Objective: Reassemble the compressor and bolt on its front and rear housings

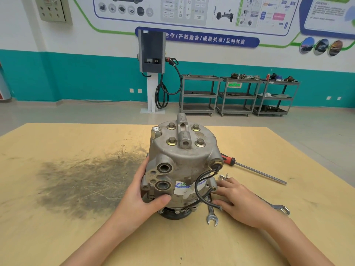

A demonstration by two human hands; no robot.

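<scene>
Bright, even indoor light with soft, faint shadows; sharp at centre, wide-angle bending toward the edges, far wall slightly soft.

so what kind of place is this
Probably an automotive training workshop: a grey wall-mounted charging unit with black cable, grey metal parts trolleys, and vehicle-systems wall posters.

Matt cast-metal compressor (182, 166), scuffed wooden table (76, 189), seemingly chromed wrench (212, 214)
</scene>
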